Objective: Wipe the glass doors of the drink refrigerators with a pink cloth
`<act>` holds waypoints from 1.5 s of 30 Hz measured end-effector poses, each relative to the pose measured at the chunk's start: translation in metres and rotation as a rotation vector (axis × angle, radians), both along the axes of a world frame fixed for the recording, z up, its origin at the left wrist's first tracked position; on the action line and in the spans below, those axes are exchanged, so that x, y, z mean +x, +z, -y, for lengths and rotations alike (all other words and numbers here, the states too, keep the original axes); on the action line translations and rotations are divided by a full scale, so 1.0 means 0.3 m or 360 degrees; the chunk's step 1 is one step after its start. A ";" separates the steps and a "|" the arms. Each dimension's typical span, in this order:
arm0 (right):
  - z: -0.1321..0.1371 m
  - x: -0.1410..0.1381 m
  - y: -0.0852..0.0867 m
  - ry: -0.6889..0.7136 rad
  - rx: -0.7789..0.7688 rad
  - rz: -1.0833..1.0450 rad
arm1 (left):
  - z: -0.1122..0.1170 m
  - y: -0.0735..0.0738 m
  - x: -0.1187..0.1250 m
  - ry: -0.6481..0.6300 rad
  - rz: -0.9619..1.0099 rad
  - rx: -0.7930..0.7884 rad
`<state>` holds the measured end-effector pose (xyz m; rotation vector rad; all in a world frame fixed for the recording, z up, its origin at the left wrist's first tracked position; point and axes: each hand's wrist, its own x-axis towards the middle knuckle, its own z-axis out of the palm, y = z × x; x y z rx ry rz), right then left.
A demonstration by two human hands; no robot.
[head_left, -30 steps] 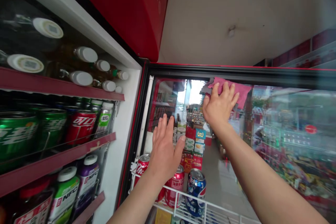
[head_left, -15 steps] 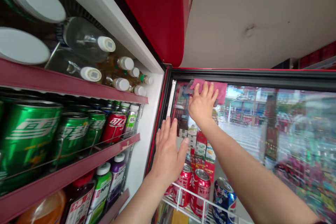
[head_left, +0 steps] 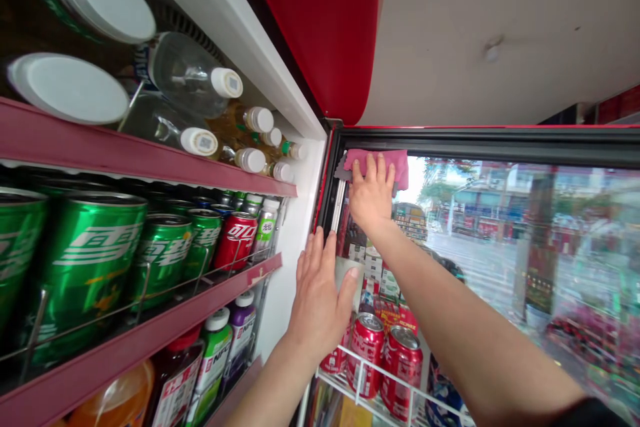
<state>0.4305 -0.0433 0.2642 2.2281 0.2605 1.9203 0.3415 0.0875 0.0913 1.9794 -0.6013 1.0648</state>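
Note:
My right hand point(head_left: 371, 195) holds a folded pink cloth point(head_left: 400, 163) pressed against the upper left corner of the glass door point(head_left: 480, 227). A grey layer of the cloth shows along its left side and bottom edge. Its fingers lie over the cloth, pointing up. Lower and to the left, my left hand point(head_left: 320, 300) is open, fingers stretched upward beside the black door frame point(head_left: 329, 203). Nothing shows in it; whether the palm touches the door is hidden. Beneath both hands, red cans point(head_left: 367, 353) stand in a white wire rack point(head_left: 373, 407) inside the door.
At left, the fridge shelves hold clear bottles point(head_left: 190, 73), green cans point(head_left: 95, 260), a red can point(head_left: 237, 240) and juice bottles point(head_left: 213, 360). A red panel point(head_left: 320, 27) juts overhead. Blue cans point(head_left: 443, 387) stand in the door rack, behind my right forearm. The glass shows a street scene.
My right hand has slid the pink cloth left along the top of the glass, into the corner by the frame. My left hand stays almost in place while the view shifts slightly.

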 end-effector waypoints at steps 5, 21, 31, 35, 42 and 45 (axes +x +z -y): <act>0.061 -0.051 -0.068 -0.0054 -0.0241 -0.0033 | -0.012 -0.007 -0.003 -0.0009 -0.0021 0.0001; 0.167 -0.203 -0.506 0.0461 -0.0616 -0.0735 | 0.005 -0.046 -0.054 -0.0056 0.0007 -0.0061; 0.223 -0.224 -0.448 0.0386 -0.0752 -0.0762 | 0.133 -0.060 -0.128 -0.0084 -0.0014 -0.0107; 0.311 -0.283 -0.457 0.0342 -0.0804 -0.0774 | 0.215 -0.082 -0.174 -0.0122 -0.0042 -0.0122; 0.556 -0.414 -0.491 0.0336 -0.0820 -0.0744 | 0.379 -0.149 -0.252 -0.0205 -0.0049 -0.0159; 0.660 -0.474 -0.506 0.0349 -0.0767 -0.0769 | 0.457 -0.157 -0.286 -0.0248 -0.0088 -0.0141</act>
